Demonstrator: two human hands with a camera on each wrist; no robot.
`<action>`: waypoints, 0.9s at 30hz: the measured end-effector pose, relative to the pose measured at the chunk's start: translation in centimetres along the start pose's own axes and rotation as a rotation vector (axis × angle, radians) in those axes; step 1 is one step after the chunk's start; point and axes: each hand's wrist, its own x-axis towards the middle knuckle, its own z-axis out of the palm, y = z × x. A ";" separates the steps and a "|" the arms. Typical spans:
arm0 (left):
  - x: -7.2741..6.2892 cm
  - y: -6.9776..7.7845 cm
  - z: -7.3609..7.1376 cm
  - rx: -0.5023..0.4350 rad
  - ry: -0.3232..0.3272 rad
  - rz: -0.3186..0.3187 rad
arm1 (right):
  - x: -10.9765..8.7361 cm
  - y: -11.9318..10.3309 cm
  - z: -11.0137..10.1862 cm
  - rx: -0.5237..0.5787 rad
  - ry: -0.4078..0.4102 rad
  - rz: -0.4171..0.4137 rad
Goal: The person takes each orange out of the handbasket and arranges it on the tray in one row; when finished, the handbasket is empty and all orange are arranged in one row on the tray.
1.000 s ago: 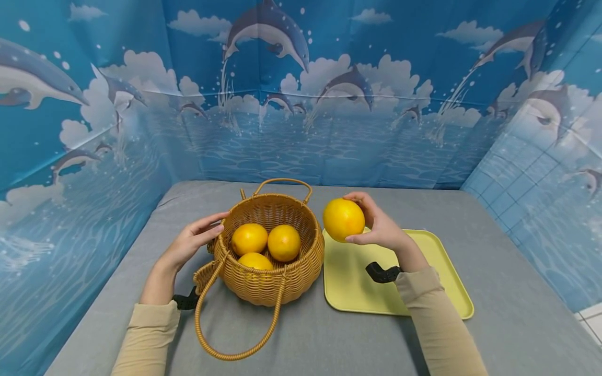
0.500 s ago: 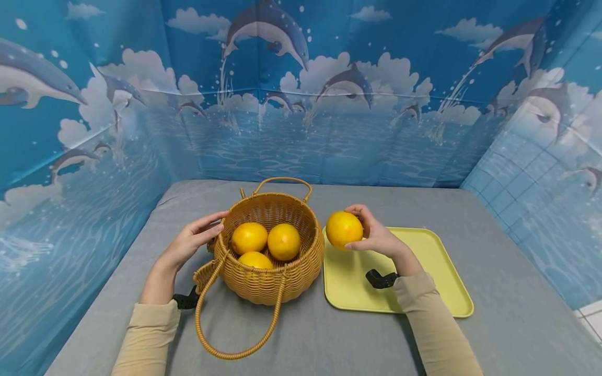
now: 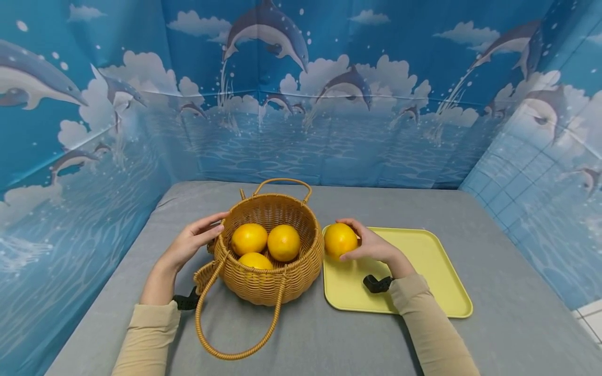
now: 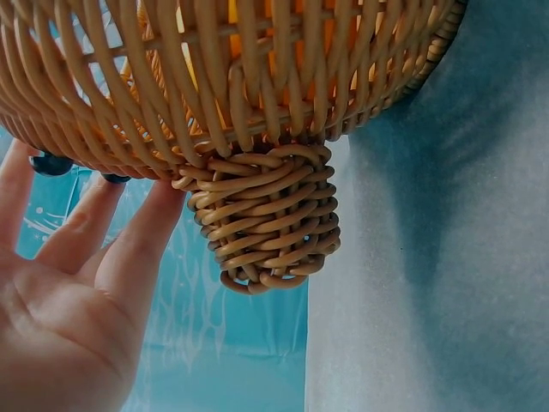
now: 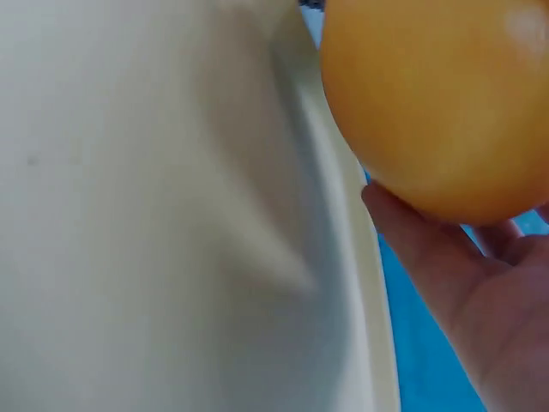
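Observation:
In the head view a round wicker basket point(image 3: 268, 290) holds several yellow-orange oranges point(image 3: 284, 243). My left hand point(image 3: 190, 241) rests its fairly straight fingertips against the basket's left side near the rim. The left wrist view shows those fingers point(image 4: 141, 232) touching the woven wall beside a stubby wicker projection point(image 4: 266, 219). My right hand point(image 3: 373, 246) grips another orange point(image 3: 340, 241) between thumb and fingers. This orange is just right of the basket, over the left edge of a yellow tray point(image 3: 442, 277). In the right wrist view the orange point(image 5: 446, 94) hides most of the fingertips.
One basket handle point(image 3: 240, 356) lies forward on the grey cloth point(image 3: 301, 344); the other handle point(image 3: 284, 179) stands up at the back. A blue dolphin-print curtain point(image 3: 291, 141) encloses the table's back and sides. Each wrist wears a black mount point(image 3: 376, 283).
My right hand has lowered the orange towards the tray, beside the basket. My left hand and the basket have stayed in place.

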 end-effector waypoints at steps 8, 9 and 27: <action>0.2 0.0 0.0 -0.001 0.003 -0.007 | 0.6 1.1 0.2 -0.074 0.047 0.017; 0.2 0.1 0.0 -0.001 0.004 -0.007 | 0.6 1.1 0.2 -0.080 0.049 0.017; 0.2 0.0 -0.2 0.014 0.005 -0.010 | 1.1 0.6 0.5 -0.125 0.108 0.003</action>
